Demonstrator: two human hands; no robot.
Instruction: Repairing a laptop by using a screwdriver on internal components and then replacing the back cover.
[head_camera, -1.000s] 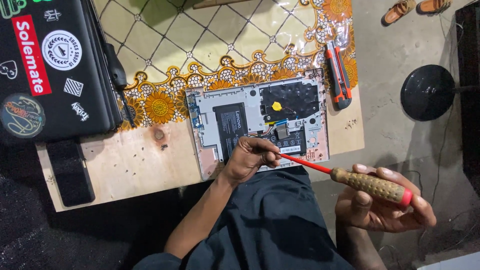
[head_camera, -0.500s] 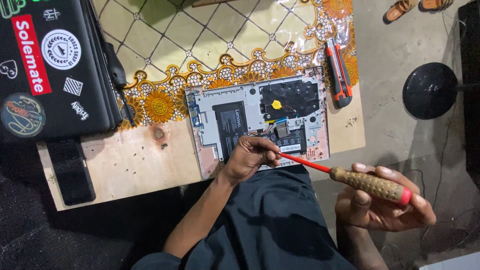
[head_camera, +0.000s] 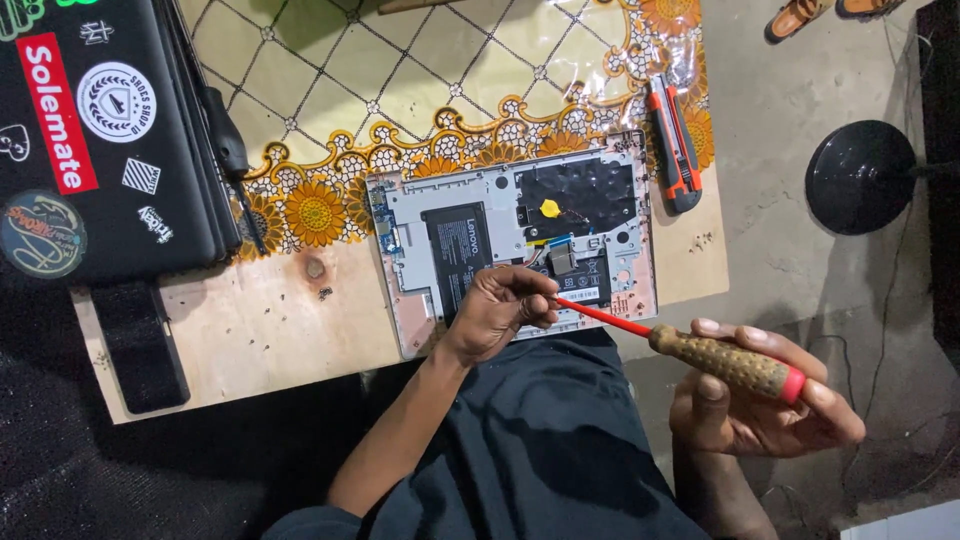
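An opened silver laptop base (head_camera: 480, 185) lies bottom-up on the wooden table (head_camera: 270, 320), with its black battery (head_camera: 460, 250) and circuit boards exposed. My left hand (head_camera: 500, 310) rests on the laptop's near edge. Its fingers are pinched together around the tip of a red-shafted screwdriver (head_camera: 610, 318). My right hand (head_camera: 760, 405) is off the table's edge to the right and grips the screwdriver's brown textured handle (head_camera: 725, 362). The shaft slants up and left into the laptop.
A closed black laptop with stickers (head_camera: 90, 130) fills the top left, and a black-handled tool (head_camera: 232, 150) lies beside it. An orange utility knife (head_camera: 672, 145) lies right of the open laptop. A flat black slab (head_camera: 140, 345) sits at the table's left edge. A round black stand base (head_camera: 865, 177) is on the floor.
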